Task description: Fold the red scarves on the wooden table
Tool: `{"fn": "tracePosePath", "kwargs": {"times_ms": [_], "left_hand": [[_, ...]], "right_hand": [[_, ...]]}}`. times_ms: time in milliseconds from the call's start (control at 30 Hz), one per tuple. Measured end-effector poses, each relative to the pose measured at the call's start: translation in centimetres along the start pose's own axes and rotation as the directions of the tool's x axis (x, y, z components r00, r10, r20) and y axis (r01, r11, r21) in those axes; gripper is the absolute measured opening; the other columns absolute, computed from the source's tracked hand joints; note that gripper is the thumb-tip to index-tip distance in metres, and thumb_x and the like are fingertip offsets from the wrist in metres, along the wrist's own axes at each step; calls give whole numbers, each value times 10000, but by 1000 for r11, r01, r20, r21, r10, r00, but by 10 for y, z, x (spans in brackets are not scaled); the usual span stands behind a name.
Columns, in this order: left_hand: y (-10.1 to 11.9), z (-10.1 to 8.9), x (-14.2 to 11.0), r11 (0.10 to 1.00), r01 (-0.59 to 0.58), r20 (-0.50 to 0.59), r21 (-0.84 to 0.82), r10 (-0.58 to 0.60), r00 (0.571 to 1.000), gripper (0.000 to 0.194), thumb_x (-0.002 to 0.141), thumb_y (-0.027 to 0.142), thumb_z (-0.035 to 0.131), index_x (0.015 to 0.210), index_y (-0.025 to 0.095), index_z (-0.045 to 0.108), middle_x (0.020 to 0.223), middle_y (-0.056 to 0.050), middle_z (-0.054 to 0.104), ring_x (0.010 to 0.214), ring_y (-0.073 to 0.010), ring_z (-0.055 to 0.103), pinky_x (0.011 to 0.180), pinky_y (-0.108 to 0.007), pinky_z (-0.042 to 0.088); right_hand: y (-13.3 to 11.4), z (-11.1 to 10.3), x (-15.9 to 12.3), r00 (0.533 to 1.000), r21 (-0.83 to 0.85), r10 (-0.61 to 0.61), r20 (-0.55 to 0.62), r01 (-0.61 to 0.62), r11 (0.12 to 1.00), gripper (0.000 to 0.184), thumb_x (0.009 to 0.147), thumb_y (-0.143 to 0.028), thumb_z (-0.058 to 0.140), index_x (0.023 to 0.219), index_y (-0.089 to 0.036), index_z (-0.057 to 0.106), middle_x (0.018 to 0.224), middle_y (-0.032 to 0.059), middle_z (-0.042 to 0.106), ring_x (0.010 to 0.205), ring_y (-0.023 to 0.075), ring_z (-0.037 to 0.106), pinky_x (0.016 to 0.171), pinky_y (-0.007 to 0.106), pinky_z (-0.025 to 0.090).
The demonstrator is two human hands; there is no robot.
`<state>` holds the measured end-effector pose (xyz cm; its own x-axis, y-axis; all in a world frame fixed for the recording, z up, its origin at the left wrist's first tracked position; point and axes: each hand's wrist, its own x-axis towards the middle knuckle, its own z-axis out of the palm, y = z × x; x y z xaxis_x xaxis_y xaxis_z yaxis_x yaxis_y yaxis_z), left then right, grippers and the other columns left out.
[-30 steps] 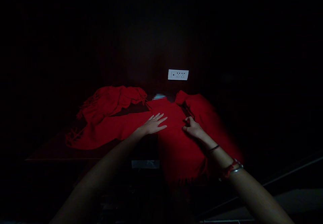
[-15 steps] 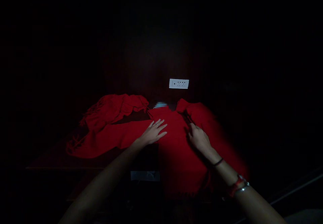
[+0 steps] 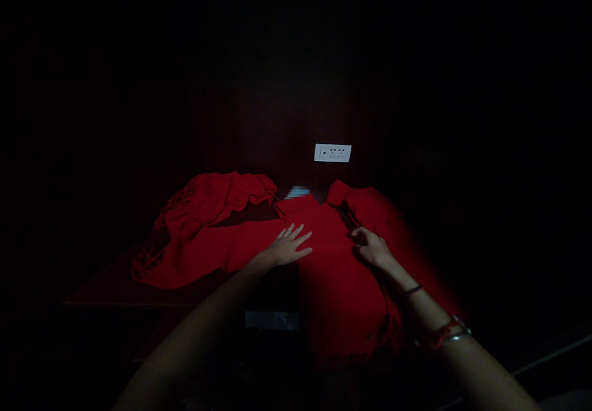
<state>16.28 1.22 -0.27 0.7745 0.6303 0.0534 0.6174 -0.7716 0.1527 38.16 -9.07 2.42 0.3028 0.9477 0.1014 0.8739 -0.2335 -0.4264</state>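
A long red fringed cloth (image 3: 337, 281) lies spread over a dark tabletop (image 3: 111, 284) in a very dim room. One end is bunched at the back left, another part hangs over the near edge. My left hand (image 3: 287, 249) rests flat on the cloth with fingers stretched out. My right hand (image 3: 372, 249) lies on the cloth's right side, fingers curled and pinching a fold. Bangles and a red thread ring my right wrist.
A white wall socket plate (image 3: 332, 152) sits on the dark wall behind the table. A small pale object (image 3: 296, 193) shows at the back edge of the cloth. A pale strip (image 3: 272, 319) shows below the table's front edge. Everything else is in darkness.
My right hand has shifted a little right and curled its fingers onto the cloth. My left hand stays flat on the cloth. The view has moved slightly.
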Motion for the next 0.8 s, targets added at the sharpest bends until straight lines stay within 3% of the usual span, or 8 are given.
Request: {"fn": "tracePosePath", "kwargs": {"times_ms": [167,300,367,467,567,633,733,800], "left_hand": [[3,-5,-6,1000,4,-78,27,-2,997,548,805,526,266,1283,257,264,1375,-32,152,1249,-244,66,993,-397,120],[19,-9,-23,988,-148,-165,50,154,974,538,821,504,246,1293,247,231,1379,-19,137,1255,-185,68,1012,-354,75],[25,-6,-29,979,-196,-111,55,202,973,561,815,518,244,1307,257,180,1382,-20,120,1254,-206,66,1005,-382,97],[27,2,-35,974,-209,8,85,209,978,499,846,440,211,1310,261,166,1379,-32,127,1248,-247,73,981,-437,126],[22,5,-40,969,-226,39,102,223,974,470,863,348,195,1317,242,138,1381,-39,111,1248,-251,64,974,-438,145],[18,3,-44,969,-229,43,86,226,973,473,862,332,199,1319,236,129,1382,-34,102,1249,-251,58,971,-443,153],[16,-7,-46,973,-232,85,5,230,969,456,857,325,213,1307,269,167,1376,-1,139,1249,-238,84,970,-467,144],[17,-12,-44,978,-199,74,-59,203,976,434,850,308,230,1284,289,229,1359,14,208,1242,-210,142,980,-459,129]], "right_hand": [[-7,-2,-2,989,-212,-14,150,46,976,409,648,-100,442,1039,-206,496,922,49,595,815,162,555,661,221,392],[-24,-18,-3,988,-325,-132,83,152,933,437,694,-140,436,1128,-186,458,1036,103,536,933,198,508,770,265,378],[-30,-18,-7,964,-336,-265,8,252,907,417,755,-198,385,1169,-178,430,1143,117,463,1033,202,443,849,286,342],[-27,-3,-18,913,-338,-394,104,405,850,439,820,-309,291,1248,-222,342,1305,80,303,1176,209,291,940,363,257],[-11,13,-27,897,-343,-355,264,431,834,462,847,-356,190,1301,-273,206,1372,30,166,1229,201,190,969,473,145],[-3,12,-29,893,-356,-311,325,420,835,471,850,-355,163,1313,-277,137,1374,22,149,1236,193,174,963,515,94],[-8,-3,-25,879,-378,-278,388,427,821,474,837,-370,211,1299,-265,209,1369,25,163,1238,219,159,949,544,85],[-20,-11,-20,885,-375,-326,332,441,815,468,831,-370,237,1280,-245,275,1370,29,155,1241,222,146,959,525,97]]}}
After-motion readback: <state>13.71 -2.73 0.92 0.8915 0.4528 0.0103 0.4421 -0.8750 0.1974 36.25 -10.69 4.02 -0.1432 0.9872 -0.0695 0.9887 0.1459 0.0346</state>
